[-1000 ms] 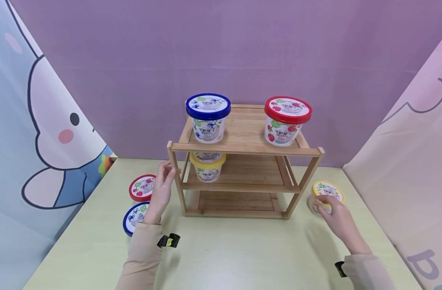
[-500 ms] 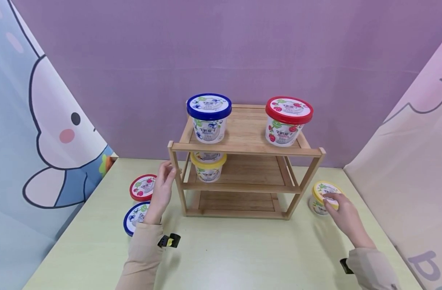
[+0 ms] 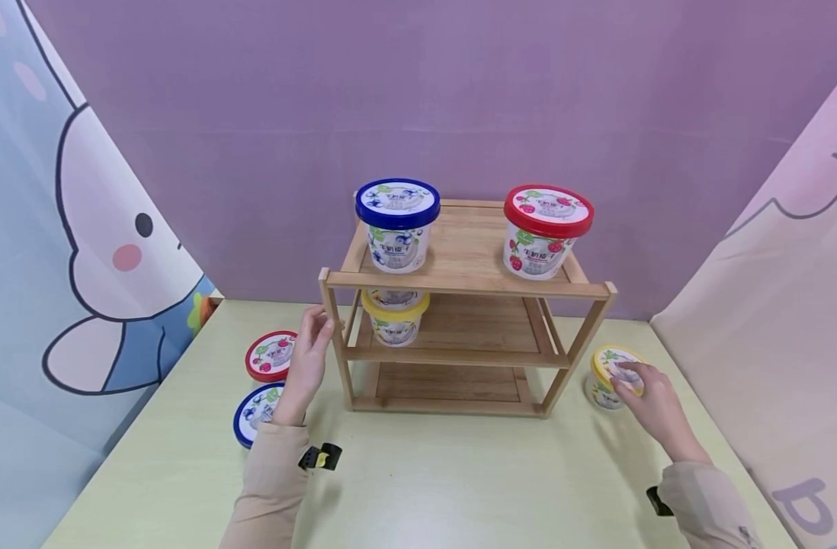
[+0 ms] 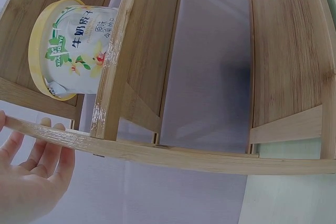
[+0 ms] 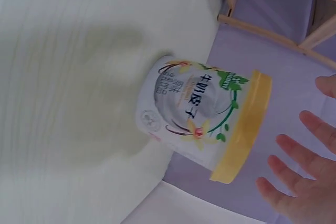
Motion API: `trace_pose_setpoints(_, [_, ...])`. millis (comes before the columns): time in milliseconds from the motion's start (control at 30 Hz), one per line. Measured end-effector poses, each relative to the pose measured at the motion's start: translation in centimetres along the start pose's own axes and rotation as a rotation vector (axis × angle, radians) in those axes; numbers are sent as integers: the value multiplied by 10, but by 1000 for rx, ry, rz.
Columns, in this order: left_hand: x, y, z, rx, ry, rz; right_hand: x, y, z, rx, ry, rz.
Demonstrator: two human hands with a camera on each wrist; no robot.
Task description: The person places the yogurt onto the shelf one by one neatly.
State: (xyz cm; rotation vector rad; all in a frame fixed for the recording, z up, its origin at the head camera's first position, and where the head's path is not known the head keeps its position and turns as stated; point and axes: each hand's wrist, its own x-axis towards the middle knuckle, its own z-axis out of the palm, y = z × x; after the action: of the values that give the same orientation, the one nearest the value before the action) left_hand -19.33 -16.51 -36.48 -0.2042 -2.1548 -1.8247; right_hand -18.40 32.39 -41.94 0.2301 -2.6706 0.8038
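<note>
Three sides are closed off by fabric: purple backdrop (image 3: 460, 99) at the far side, left cloth (image 3: 103, 229) and right cloth (image 3: 761, 305) printed. Pale, smooth table (image 3: 473, 480) spread below. Three-tier wooden rack (image 3: 460, 284) stood on it near the middle. Blue-lidded tub (image 3: 398, 229) and red-lidded tub (image 3: 545, 232) set upright, well apart, on its top tier, labels faced near, presumably for reading; yellow-lidded tub (image 3: 394, 329) on middle tier, left. Second yellow-lidded tub (image 5: 197, 116) upright on table, right of rack. Red lid (image 3: 270, 357) and blue lid (image 3: 258, 412) noted at left; anything beneath hidden. Front left post (image 4: 173, 159) clasped by left hand (image 3: 307, 366), judged as steadying. Nothing grasped by right hand (image 3: 657, 406); fingers spread loosely beside second tub's lid.
</note>
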Motion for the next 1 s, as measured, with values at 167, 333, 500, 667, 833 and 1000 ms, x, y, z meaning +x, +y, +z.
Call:
trace_pose_setpoints(167, [0, 1, 0, 4, -2, 6, 1, 6, 2, -2, -15, 18])
trace_pose_setpoints(333, [0, 1, 1, -2, 0, 6, 1, 12, 4, 11, -64, 65])
trace_pose_setpoints(500, [0, 1, 0, 1, -2, 7, -1, 17, 6, 9, -81, 79])
trace_pose_setpoints(667, [0, 1, 0, 4, -5, -1, -2, 21, 8, 6, -93, 102])
trace_pose_setpoints(833, [0, 1, 0, 14, -14, -21, -4, 24, 11, -2, -121, 138])
trace_pose_setpoints(1000, [-1, 3, 0, 17, -20, -28, -7, 26, 14, -5, -109, 138])
